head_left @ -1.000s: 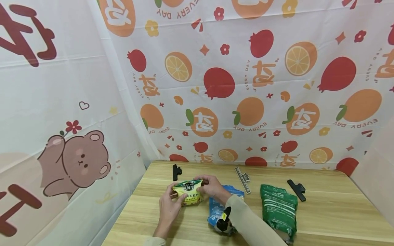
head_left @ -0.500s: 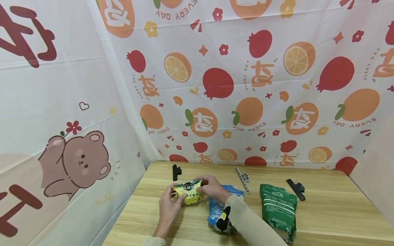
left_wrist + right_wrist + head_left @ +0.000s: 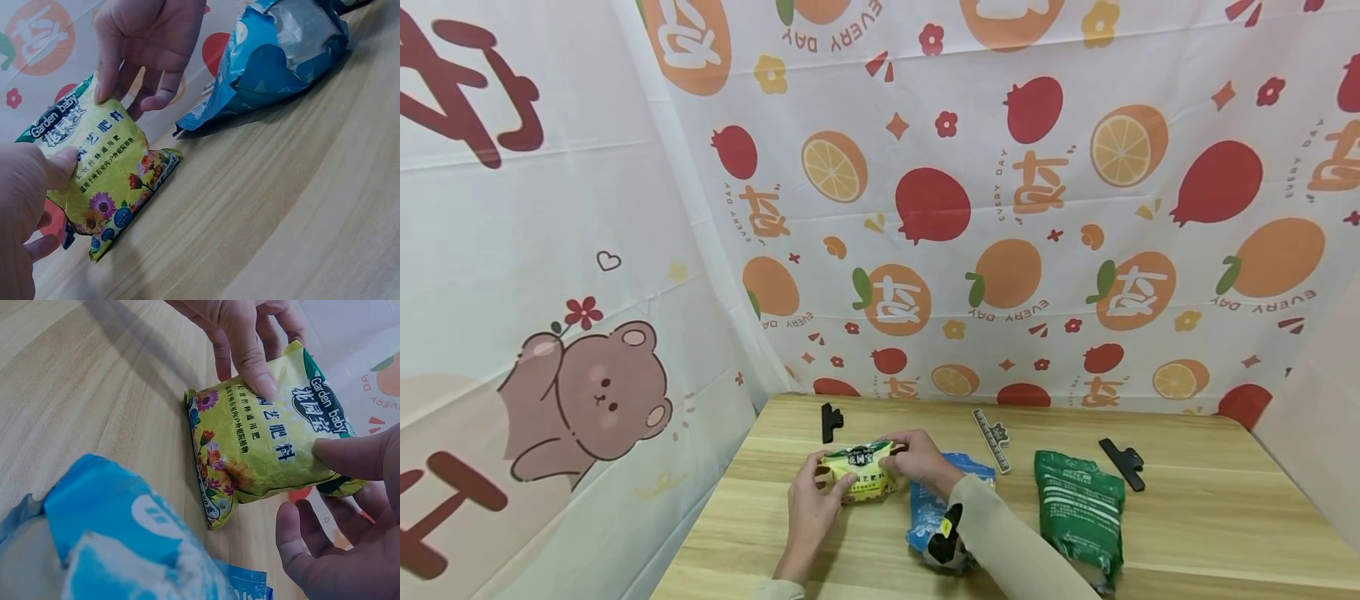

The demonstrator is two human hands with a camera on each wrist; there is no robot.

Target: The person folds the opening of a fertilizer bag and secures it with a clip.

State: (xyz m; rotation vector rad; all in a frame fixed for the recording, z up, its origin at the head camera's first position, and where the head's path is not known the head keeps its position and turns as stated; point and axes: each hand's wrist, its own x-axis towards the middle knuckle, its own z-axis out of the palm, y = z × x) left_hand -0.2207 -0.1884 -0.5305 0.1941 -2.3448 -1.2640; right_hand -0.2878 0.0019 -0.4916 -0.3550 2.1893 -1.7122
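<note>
A small yellow fertilizer bag [image 3: 868, 480] with a green top strip and printed flowers stands upright on the wooden table between both hands. My left hand [image 3: 814, 506] grips its left side, thumb across the front. At the upper right corner, my right hand [image 3: 921, 461] pinches the bag with thumb in front and fingers behind. In the left wrist view the fertilizer bag [image 3: 106, 169] leans with its lower edge close over the wood. The right wrist view shows the left thumb [image 3: 265, 384] pressing the bag's face. A blue bag [image 3: 928, 508] lies partly under the right forearm.
A green bag [image 3: 1081, 512] lies on the table [image 3: 1210, 525] to the right. Behind are a black clip [image 3: 831, 422], a silver ruler-like clip [image 3: 992, 440] and another black clip [image 3: 1123, 463]. A fruit-print curtain [image 3: 985, 333] hangs along the back edge.
Both hands keep hold of the fertilizer bag in nearly the same place. The right fingers at its upper corner shift very slightly; the other bags and clips stay put.
</note>
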